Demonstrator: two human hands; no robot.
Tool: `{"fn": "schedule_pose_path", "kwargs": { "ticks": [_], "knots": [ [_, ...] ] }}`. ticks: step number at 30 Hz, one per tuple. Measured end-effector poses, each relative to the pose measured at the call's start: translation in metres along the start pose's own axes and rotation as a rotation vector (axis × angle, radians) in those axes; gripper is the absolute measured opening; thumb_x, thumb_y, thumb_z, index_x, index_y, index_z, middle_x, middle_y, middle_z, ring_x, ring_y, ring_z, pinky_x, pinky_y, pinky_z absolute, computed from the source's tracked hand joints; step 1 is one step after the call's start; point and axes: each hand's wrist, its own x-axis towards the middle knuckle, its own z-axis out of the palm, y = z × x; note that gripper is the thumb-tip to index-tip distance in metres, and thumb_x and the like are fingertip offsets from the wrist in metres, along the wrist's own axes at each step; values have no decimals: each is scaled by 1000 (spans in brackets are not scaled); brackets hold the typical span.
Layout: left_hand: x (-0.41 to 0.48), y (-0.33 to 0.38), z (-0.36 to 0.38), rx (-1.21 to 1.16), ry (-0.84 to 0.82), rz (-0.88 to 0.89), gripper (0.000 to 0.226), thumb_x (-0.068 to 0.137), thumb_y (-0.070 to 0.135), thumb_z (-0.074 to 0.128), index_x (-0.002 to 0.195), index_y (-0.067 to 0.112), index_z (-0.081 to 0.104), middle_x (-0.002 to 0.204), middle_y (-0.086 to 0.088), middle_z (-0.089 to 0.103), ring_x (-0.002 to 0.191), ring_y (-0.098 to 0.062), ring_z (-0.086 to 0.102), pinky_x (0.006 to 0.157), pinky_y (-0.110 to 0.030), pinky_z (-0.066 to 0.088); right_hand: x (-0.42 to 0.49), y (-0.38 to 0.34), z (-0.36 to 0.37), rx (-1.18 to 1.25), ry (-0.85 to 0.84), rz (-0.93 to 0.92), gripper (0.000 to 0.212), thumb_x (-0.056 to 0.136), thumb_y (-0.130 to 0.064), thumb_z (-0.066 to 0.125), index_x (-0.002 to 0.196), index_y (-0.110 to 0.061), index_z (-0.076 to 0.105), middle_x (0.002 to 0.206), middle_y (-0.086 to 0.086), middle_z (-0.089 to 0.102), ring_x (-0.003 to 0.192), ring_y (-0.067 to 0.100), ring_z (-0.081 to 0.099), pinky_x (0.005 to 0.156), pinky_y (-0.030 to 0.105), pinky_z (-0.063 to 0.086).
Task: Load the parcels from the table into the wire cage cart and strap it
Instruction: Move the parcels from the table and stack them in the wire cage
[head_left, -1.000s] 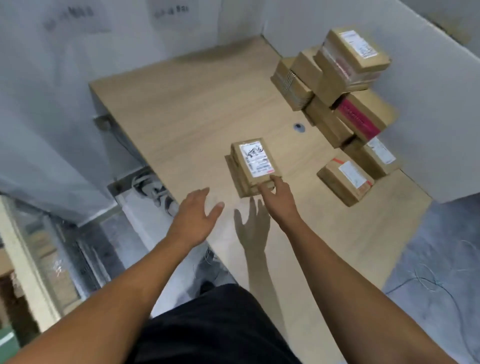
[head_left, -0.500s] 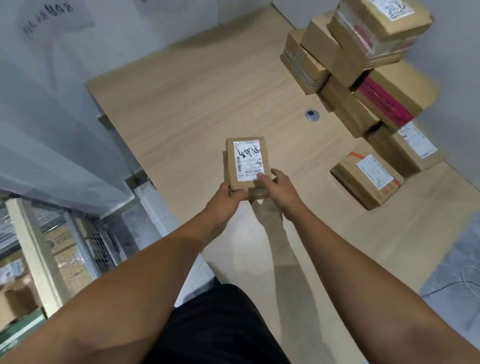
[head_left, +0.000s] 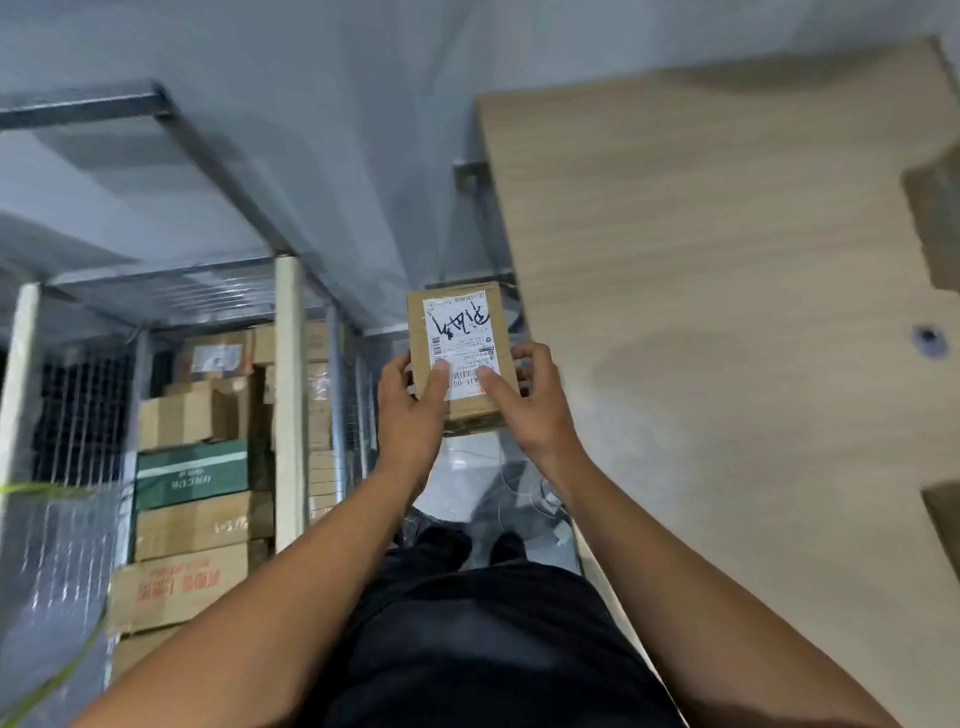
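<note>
A: Start at the fingers. What are they doing?

B: Both sets are wrapped round one small cardboard parcel (head_left: 460, 353). The left hand (head_left: 410, 410) has its thumb pressed on the near left corner of the shipping label (head_left: 461, 347), and its fingers (head_left: 401, 365) curl round the left edge. The right hand (head_left: 530, 402) mirrors that, thumb on the label, fingers (head_left: 535, 356) hooked over the right edge. So both are closed on the parcel, neither free.

A: Why two hands for something that small?

B: My guess is that it keeps the parcel flat and label-up, so the scrawled marking stays readable on the way over. There may be a second box pinched underneath; I can't tell.

A: Where is the parcel relative to everything else?

B: In the air at about twelve o'clock from the person's body, off the desk (head_left: 727, 312), which lies out at two to three o'clock. The wire cage cart (head_left: 288, 364) stands at about ten o'clock, well stocked with cartons, including a green carton (head_left: 192, 474).

A: And the rest of the job?

B: At least two more brown parcels (head_left: 935, 218) are blurred at the desk's right edge, so loading isn't finished. A yellow-green strap (head_left: 31, 696) hangs loose at eight o'clock, seemingly not yet fastened.
</note>
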Motion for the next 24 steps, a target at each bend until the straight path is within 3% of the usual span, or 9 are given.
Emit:
{"fn": "schedule_pose_path", "kwargs": {
  "ticks": [3,8,14,16,19,24],
  "knots": [
    [20,8,-58,-83,94,5,29,102,40,62,129,30,55,127,3,68,113,-14,69,93,-35,56,16,-33,54,-107,-127,-88,51,80,-61,71,124,-47,49,121,-10,57,104,-2,61,87,29,56],
    [50,21,-142,-156,383,-2,34,104,37,58,135,26,52,132,0,62,120,-18,63,103,-45,53,45,-89,154,-267,-363,-164,61,75,-68,65,131,-58,45,124,-7,50,117,15,57,100,38,51],
    [82,7,-220,-201,743,-88,45,105,40,56,143,19,47,137,-3,53,122,-16,55,106,-42,47,83,-125,289,-393,-649,-243,53,87,-50,72,136,-51,50,133,-2,48,116,10,58,102,33,50],
    [98,-4,-241,-238,765,-117,49,104,46,55,144,21,45,139,-2,52,126,-17,53,109,-46,46,100,-125,326,-445,-749,-260,62,87,-53,70,144,-46,49,140,2,51,123,16,59,105,40,51],
    [135,-23,-266,-257,730,-176,64,100,59,51,150,21,42,146,-2,51,131,-21,54,110,-49,46,140,-116,377,-529,-821,-269,65,88,-59,69,147,-48,45,145,1,45,129,19,53,101,35,51],
    [215,-79,-307,-54,785,-329,53,108,53,35,146,19,52,137,-6,53,134,-25,44,108,-38,36,237,-78,476,-623,-901,-176,61,92,-50,71,148,-38,50,140,4,56,124,24,61,105,51,54]
  ]
}}
